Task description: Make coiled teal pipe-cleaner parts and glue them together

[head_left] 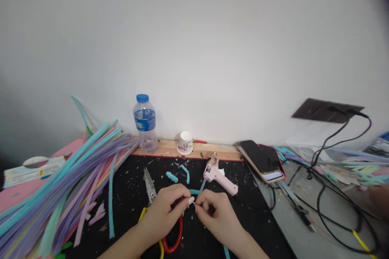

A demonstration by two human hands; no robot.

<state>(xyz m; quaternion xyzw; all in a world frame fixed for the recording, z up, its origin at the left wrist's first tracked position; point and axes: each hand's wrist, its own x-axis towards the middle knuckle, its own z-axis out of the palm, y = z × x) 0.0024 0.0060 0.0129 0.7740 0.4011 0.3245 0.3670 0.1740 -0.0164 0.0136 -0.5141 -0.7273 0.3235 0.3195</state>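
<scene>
My left hand (170,206) and my right hand (218,213) meet over the black work mat, both in a fingertip pinch. Between them runs a thin light-blue pipe cleaner (194,192); a blue length also shows below my right wrist. The fingers partly hide where it is gripped. Under my left hand lie scissors (149,185), their blades pointing away, with red and yellow handles partly covered. Just beyond the fingers are a coiled blue piece (172,177) and a short bent blue piece (185,173). A pale pink glue gun (223,179) lies beyond my right hand.
Many pastel pipe cleaners (88,174) spread over the left side. Against the wall stand a water bottle (145,123) and a paper cup (185,143). Phones (259,158) and tangled black cables (319,186) lie at right. Another person's hand (378,200) shows at the right edge.
</scene>
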